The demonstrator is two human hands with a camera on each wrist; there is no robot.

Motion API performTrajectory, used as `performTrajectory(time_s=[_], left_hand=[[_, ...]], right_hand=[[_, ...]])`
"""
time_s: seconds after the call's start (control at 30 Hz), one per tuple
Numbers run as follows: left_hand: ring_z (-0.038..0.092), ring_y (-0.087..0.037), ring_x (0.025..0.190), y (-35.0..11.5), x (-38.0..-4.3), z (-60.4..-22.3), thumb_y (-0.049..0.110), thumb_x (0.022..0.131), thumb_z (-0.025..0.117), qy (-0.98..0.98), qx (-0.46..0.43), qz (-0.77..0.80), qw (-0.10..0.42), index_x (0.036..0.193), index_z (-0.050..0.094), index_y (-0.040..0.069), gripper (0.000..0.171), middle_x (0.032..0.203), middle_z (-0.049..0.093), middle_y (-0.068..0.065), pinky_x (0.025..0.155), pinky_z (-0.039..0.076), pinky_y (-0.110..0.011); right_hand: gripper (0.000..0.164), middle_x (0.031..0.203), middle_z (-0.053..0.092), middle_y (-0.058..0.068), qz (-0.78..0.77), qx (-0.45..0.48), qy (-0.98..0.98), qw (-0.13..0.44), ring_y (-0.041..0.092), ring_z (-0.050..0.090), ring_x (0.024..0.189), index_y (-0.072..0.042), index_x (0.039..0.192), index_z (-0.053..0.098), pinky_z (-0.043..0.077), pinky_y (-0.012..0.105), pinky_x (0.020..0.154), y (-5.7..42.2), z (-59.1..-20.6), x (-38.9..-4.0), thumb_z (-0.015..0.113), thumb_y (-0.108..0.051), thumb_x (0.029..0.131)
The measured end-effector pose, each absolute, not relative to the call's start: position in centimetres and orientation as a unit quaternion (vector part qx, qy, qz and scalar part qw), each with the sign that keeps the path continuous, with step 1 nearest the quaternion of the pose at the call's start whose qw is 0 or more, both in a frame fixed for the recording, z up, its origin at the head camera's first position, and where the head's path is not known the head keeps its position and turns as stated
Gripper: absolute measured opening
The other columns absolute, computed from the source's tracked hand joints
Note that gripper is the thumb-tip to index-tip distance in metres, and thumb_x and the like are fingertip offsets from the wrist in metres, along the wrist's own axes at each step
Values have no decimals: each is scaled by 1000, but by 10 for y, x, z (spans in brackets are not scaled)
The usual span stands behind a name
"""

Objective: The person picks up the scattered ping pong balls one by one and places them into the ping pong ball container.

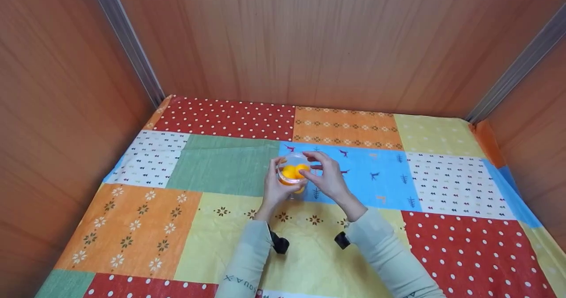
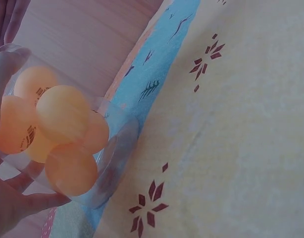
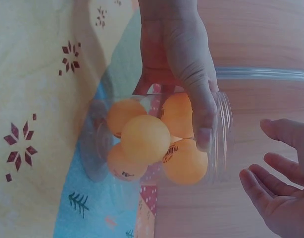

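A clear plastic jar [image 3: 223, 153] with a threaded neck and no lid on it holds several orange ping-pong balls [image 3: 145, 139]. My left hand [image 1: 275, 192] grips the jar near its mouth, thumb across the near side and fingers round the far side. Beside the mouth, my right hand [image 1: 329, 177] has its fingers loosely bent and spread, with nothing between them. In the right wrist view, those fingertips [image 3: 248, 178] stand a little apart from the rim. The jar's base overlaps the blue patch of the cloth in both wrist views.
A patchwork-print cloth [image 1: 230, 165] covers the table. Wood-grain panels [image 1: 283, 41] rise at the back and both sides, with grey metal strips [image 1: 128, 37] at the corners. Black wrist devices [image 1: 279, 243] sit at both cuffs.
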State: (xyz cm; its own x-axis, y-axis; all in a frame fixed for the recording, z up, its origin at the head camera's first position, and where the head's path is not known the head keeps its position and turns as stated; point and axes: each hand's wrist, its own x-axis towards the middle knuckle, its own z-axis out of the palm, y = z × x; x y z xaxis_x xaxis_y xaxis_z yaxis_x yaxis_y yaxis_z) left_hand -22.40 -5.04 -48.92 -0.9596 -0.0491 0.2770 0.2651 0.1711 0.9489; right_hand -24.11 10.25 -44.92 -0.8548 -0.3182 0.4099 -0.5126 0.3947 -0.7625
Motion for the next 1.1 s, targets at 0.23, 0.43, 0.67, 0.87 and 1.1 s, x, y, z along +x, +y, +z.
performTrajectory(time_s=[0.23, 0.43, 0.67, 0.87, 1.1], left_hand=[[40, -31, 114, -51, -232, -505, 15, 63, 80, -755, -65, -641, 120, 122, 34, 4, 76, 126, 41, -15, 96, 34, -42], [40, -26, 114, -52, -241, -521, 24, 60, 82, -767, -46, -630, 113, 122, 33, 13, 80, 126, 41, -5, 96, 34, -37], [39, -24, 115, -55, -241, -518, 21, 61, 81, -773, -51, -625, 101, 123, 31, 14, 80, 126, 39, -4, 97, 33, -34], [39, -23, 117, -59, -239, -518, 29, 64, 79, -778, -68, -616, 101, 127, 30, 13, 82, 130, 38, -6, 97, 33, -35], [31, -24, 124, -65, -232, -519, 39, 67, 73, -800, -80, -588, 91, 139, 22, 10, 93, 140, 30, -7, 101, 25, -42]], right_hand=[[38, 110, 56, 12, 488, 243, -830, 116, 27, 54, 96, -4, 114, 57, 49, 37, 77, 117, -454, -239, 67, -13, 79], [38, 109, 57, 9, 477, 235, -837, 129, 25, 54, 95, -5, 113, 57, 48, 40, 77, 134, -460, -240, 68, -13, 78], [38, 109, 57, 11, 461, 225, -848, 134, 28, 54, 97, -3, 114, 57, 48, 39, 78, 155, -463, -240, 66, -14, 79], [38, 109, 57, 9, 450, 206, -859, 133, 22, 53, 97, -3, 114, 57, 47, 38, 79, 175, -466, -241, 65, -16, 80], [39, 111, 56, 11, 424, 185, -877, 131, 24, 51, 99, -4, 116, 56, 45, 41, 80, 195, -470, -245, 65, -18, 81]])
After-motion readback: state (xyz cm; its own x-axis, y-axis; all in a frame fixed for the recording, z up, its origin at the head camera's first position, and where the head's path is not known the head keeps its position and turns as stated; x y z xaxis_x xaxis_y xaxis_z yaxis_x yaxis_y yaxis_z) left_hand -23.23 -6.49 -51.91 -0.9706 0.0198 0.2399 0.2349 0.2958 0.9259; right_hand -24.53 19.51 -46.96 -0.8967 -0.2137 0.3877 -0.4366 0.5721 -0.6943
